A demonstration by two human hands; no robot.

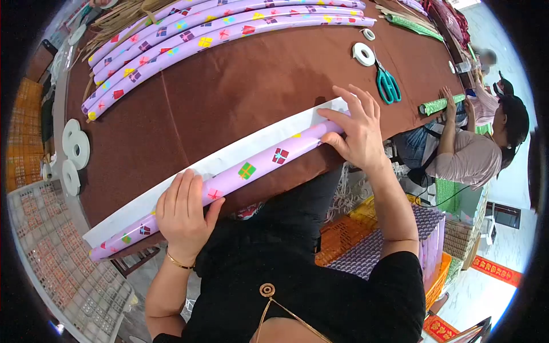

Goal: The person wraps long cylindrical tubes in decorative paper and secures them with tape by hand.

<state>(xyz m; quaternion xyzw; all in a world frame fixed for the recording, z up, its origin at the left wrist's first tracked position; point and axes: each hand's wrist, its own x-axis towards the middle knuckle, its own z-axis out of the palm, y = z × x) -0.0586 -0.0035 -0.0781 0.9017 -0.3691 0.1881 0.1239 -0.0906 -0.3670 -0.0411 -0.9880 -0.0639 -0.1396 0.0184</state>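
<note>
A lilac paper roll (pixel 260 167) printed with gift boxes lies along the table's near edge, with a strip of its white underside (pixel 240 150) unrolled behind it. My left hand (pixel 186 214) rests flat over the roll's left part, its fingers stretched onto the white strip and the thumb beside the roll. Over the roll's right end is my right hand (pixel 355 128), fingers apart and curved, the thumb near the lilac surface.
Lilac rolls (pixel 229 31) lie at the table's back. Teal scissors (pixel 388 86) and a white tape roll (pixel 363 54) sit back right, more tape rolls (pixel 76 148) at left. A co-worker (pixel 469 151) handles a green roll (pixel 441 104) at right.
</note>
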